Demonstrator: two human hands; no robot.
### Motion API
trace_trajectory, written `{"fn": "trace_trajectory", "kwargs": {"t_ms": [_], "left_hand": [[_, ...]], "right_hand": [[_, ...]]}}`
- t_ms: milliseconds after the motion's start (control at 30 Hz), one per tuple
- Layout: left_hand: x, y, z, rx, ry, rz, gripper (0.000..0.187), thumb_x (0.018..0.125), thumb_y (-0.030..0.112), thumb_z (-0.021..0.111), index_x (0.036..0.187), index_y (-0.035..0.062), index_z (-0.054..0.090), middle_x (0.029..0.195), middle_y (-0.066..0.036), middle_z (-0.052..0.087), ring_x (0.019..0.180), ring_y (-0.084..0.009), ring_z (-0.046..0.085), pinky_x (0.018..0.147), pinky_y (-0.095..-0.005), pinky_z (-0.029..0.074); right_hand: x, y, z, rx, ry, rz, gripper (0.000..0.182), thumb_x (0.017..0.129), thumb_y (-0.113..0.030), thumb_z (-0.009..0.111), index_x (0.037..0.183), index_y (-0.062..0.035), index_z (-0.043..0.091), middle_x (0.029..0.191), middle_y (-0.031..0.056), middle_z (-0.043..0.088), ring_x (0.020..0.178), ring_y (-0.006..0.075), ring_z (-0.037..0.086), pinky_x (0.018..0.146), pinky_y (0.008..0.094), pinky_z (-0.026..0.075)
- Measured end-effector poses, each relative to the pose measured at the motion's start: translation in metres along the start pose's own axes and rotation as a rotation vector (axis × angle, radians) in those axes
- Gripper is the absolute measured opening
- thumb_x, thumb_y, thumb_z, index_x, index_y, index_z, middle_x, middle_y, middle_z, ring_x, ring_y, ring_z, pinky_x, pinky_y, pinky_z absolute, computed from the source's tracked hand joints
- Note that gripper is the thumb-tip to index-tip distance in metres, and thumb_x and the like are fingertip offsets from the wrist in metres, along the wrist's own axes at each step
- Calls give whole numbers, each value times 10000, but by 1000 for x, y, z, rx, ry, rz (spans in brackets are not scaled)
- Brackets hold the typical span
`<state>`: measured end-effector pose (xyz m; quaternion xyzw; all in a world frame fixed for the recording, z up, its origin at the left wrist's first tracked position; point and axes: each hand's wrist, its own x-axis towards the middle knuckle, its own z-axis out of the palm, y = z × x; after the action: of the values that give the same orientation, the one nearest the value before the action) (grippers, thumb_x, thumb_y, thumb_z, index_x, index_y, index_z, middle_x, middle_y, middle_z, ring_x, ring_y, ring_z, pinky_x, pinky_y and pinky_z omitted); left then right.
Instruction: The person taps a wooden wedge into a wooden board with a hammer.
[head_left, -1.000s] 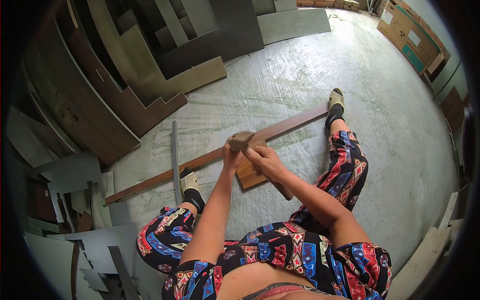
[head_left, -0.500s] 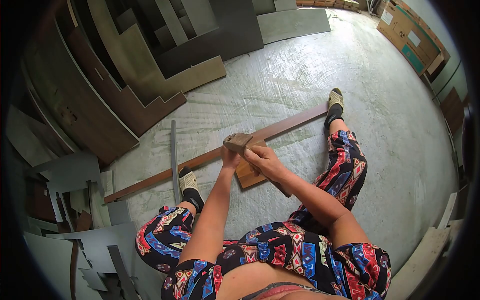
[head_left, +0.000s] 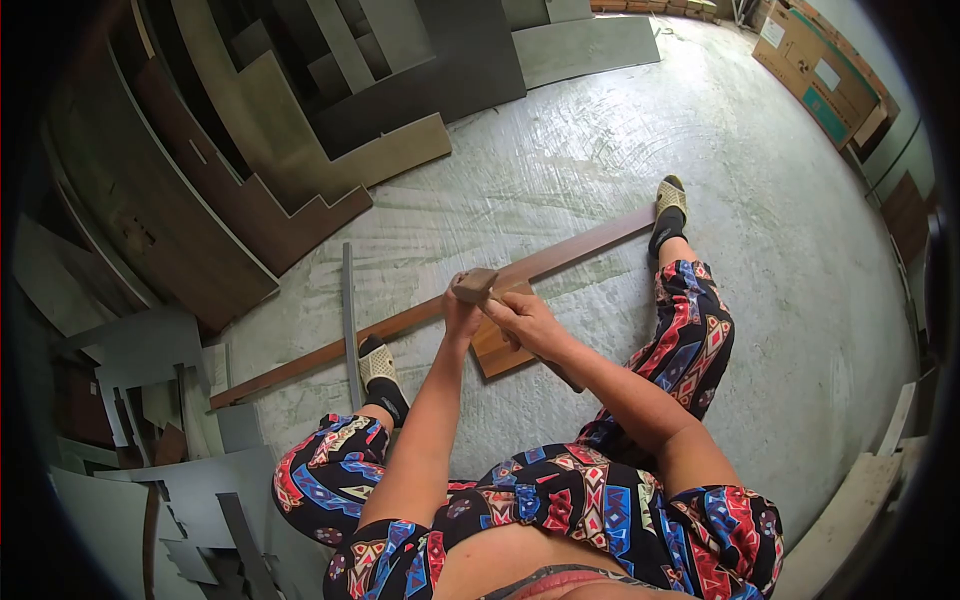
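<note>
My right hand is wrapped round the handle of a hammer, whose worn brown head covers part of my other hand. The handle's end sticks out below my right wrist. My left hand is closed just under the hammer head; what its fingers grip is hidden. Beneath both hands a short brown wooden board lies on the floor. Partly behind the hands, a long brown wooden strip runs slantwise across the floor between my feet.
A thin grey strip lies beside my left foot. Brown and grey panels lean at the upper left, with grey offcuts at the lower left. A cardboard box stands at the upper right. My right foot is near the strip's end.
The hammer head has tilted and shifted slightly, showing more of my left hand's fingers. The boards and my feet stay in place.
</note>
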<state>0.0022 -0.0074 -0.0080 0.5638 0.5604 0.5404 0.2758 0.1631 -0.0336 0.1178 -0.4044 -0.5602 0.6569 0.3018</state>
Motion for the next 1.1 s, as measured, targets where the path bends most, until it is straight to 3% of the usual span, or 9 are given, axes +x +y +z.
{"fn": "trace_trajectory", "kwargs": {"t_ms": [167,267,467,600,667,767,867,1000,1100], "left_hand": [[-3,5,-2,-35,8,-93,152,762,101,715,813,51,581,698,13,534,678,-94,528,592,-267,452],[-2,11,-2,-14,-5,55,169,760,77,716,865,53,586,729,18,541,709,-88,529,615,-265,460],[0,2,2,-174,-20,-132,212,771,99,705,947,56,595,793,21,593,742,-89,547,662,-274,484],[-2,-1,0,-8,7,2,184,768,118,705,888,58,580,785,-15,607,718,-134,570,651,-288,487],[-1,-8,-2,167,-34,-45,173,754,127,698,842,61,565,781,-73,606,723,-212,600,685,-320,489],[-1,-12,0,-13,-26,2,193,739,128,701,797,61,530,751,-85,580,694,-246,585,661,-334,482],[0,-17,0,23,-10,55,177,774,122,714,825,52,560,705,-21,614,651,-96,599,611,-256,492],[-2,-20,1,6,-4,59,180,770,123,718,825,57,560,684,-16,599,640,-92,592,602,-252,486],[-1,-17,1,27,-1,60,182,763,128,722,823,59,564,674,-8,585,632,-92,573,597,-252,478]], "right_hand": [[-3,3,4,-1,-15,-6,442,918,-422,559,724,-25,532,575,14,487,473,92,477,427,243,400],[-3,6,2,54,-21,13,466,914,-451,552,740,-18,542,582,28,498,468,101,487,425,248,409],[-1,2,-2,258,2,95,534,894,-539,529,791,-16,549,591,63,532,447,137,521,414,264,434],[6,14,-7,329,79,121,537,875,-555,551,800,-24,543,596,69,535,453,146,525,412,277,445],[10,13,-9,361,153,182,478,862,-498,602,801,-28,548,615,52,523,460,134,523,410,277,446],[14,25,-16,309,204,266,415,828,-421,674,805,-27,546,649,60,528,471,138,529,412,290,450],[20,60,-26,171,218,373,371,791,-338,727,812,-18,541,668,85,541,488,166,542,420,311,457],[23,94,-29,117,249,625,300,786,-229,740,797,-3,544,658,89,544,523,200,554,442,340,467],[25,129,-35,55,228,681,298,778,-206,746,821,31,571,674,109,562,537,226,564,463,371,482]]}}
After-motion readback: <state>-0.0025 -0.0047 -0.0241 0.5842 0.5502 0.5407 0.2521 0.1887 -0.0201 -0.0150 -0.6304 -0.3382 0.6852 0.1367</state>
